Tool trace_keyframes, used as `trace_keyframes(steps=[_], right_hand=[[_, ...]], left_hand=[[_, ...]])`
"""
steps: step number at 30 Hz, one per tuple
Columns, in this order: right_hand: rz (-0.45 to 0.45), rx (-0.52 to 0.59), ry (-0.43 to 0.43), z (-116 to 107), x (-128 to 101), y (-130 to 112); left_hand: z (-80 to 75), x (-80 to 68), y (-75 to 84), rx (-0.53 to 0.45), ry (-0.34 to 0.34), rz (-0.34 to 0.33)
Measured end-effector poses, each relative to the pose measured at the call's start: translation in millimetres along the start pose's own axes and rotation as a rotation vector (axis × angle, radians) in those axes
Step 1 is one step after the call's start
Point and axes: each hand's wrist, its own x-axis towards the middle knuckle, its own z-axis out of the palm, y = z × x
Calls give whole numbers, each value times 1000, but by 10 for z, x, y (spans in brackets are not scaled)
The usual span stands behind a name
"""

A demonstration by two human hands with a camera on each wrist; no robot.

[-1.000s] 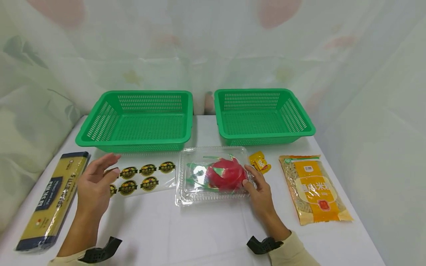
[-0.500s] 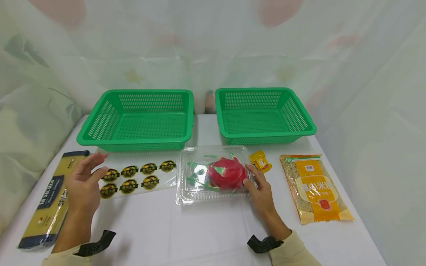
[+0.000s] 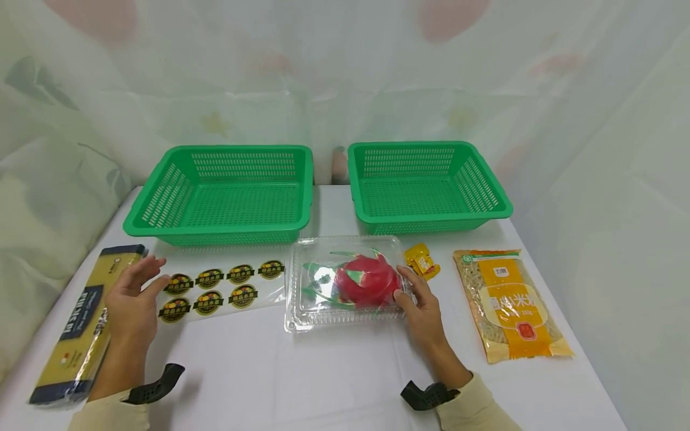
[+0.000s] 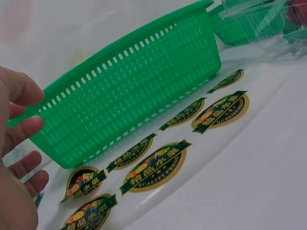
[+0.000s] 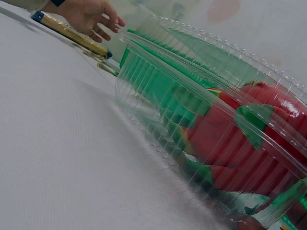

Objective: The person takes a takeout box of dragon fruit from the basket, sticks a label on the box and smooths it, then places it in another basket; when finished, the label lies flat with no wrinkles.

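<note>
A clear clamshell box (image 3: 323, 320) with a red dragon fruit (image 3: 363, 280) with green tips inside lies on the white table, its lid down. My right hand (image 3: 423, 311) holds the box at its right edge, thumb at the lid and forefinger farther back along the side. In the right wrist view the box's ribbed wall (image 5: 153, 103) fills the right side. My left hand (image 3: 132, 305) hovers by the left end of a clear sheet of round fruit stickers (image 3: 208, 302), its bent fingers apart and nothing between them. The left wrist view shows the stickers (image 4: 156, 167) just beyond the fingers.
Two green baskets, a left one (image 3: 218, 232) and a right one (image 3: 436, 221), stand at the back. A long noodle packet (image 3: 81, 323) lies at far left, partly behind my left forearm. At right are a small yellow packet (image 3: 422, 261) and a rice noodle bag (image 3: 509, 305).
My left hand has moved left and slightly towards me, uncovering the leftmost stickers. My right hand and the box have stayed in place.
</note>
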Motion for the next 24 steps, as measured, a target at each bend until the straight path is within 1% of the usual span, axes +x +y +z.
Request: trace_keyframes(steps=[3,6,9,13,16,20,24], right_hand=[[7,-6,1,-4,2,11],[10,-8,-1,-6,1,11],[15,-6,-4,-2,-2,5],[21,-2,-5,1,-6,15],[19,3,-5,3,-9,27],[2,10,-6,6,-9,31],[-3,7,0,5,-3,25]], left_hand=[[-39,25,-70,25,2,6],[-68,38,-125,55,15,-13],[-92,50,-175,109,27,-22],[-114,77,-242,253,15,-14],[-135,83,-287,380,4,-10],[-155,84,-342,474,10,-23],[-164,101,-400,534,14,-41]])
